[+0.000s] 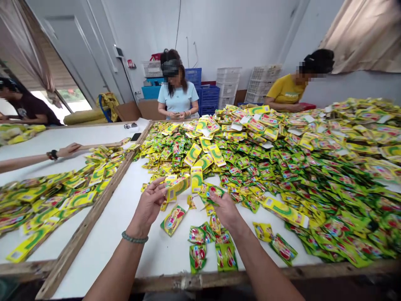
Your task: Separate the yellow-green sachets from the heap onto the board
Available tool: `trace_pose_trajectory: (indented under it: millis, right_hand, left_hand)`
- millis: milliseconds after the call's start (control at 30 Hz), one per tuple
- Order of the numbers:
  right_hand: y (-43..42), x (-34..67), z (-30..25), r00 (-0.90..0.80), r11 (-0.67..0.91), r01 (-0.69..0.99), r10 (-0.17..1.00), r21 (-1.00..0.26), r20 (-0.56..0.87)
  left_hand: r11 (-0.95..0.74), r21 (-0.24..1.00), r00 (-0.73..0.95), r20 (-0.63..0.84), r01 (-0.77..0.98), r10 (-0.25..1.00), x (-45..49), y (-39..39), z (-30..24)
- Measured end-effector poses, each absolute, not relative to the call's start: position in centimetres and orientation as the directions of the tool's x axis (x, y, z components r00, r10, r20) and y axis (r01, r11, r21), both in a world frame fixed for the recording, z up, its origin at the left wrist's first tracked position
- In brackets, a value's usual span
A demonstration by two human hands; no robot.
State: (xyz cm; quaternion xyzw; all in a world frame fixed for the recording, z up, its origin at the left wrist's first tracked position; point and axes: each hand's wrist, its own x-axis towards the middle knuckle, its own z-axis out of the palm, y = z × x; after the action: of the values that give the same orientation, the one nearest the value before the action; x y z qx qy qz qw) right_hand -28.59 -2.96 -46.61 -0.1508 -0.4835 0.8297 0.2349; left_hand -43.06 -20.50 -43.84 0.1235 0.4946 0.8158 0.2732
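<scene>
In the head view, the left forearm slants up and to the right, a beaded bracelet (134, 238) round its wrist. The left hand (152, 201) has its fingers bent, pinching the near end of a yellow box (179, 188), which juts out to the right of its fingertips. The right forearm slants up and to the left. The right hand (226, 209) grips a green packet (216, 191), thumb laid on top; the fingers underneath are mostly hidden. The two hands face each other, apart, above the white table (115, 238). A flat green box (174, 219) lies just below and right of the left hand. Loose packets (198, 258) lie to the right hand's lower left, and a heap (247, 156) rises beyond both hands.
</scene>
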Motion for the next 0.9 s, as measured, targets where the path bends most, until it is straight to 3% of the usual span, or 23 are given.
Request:
trace_pose_trajectory:
  millis: [167,400,500,600,767,900]
  right_hand:
    - [-5.0,-28.4,-46.0,-0.911,-0.491,-0.129,0.401,-0.861,-0.092]
    - [-6.3,-28.6,-47.1,-0.862,-0.373,-0.113,0.497,-0.921,-0.096]
    - [-6.4,-27.9,-46.7,-0.858,-0.358,-0.147,0.509,-0.922,-0.061]
    - [-6.3,-27.1,-45.1,-0.859,-0.23,-0.189,0.51,-0.955,0.047]
    - [-5.9,-26.5,-43.3,-0.833,0.139,-0.139,0.519,-0.981,0.192]
    - [-5.7,-26.5,-43.6,-0.831,0.18,-0.121,0.52,-0.976,0.199]
  left_hand:
    - [-0.404,0.616,-0.663,-0.272,-0.677,0.697,-41.0,-21.9,-47.0]
    - [-0.325,0.571,-0.599,-0.393,-0.754,0.698,-41.7,-22.4,-48.0]
    - [-0.355,0.478,-0.564,-0.418,-0.804,0.712,-42.6,-22.6,-47.6]
    - [-0.403,0.4,-0.558,-0.443,-0.824,0.701,-42.9,-22.3,-47.6]
    - [-0.416,0.404,-0.576,-0.473,-0.814,0.667,-42.1,-21.3,-48.0]
    - [-0.415,0.468,-0.613,-0.44,-0.78,0.656,-41.8,-21.0,-48.5]
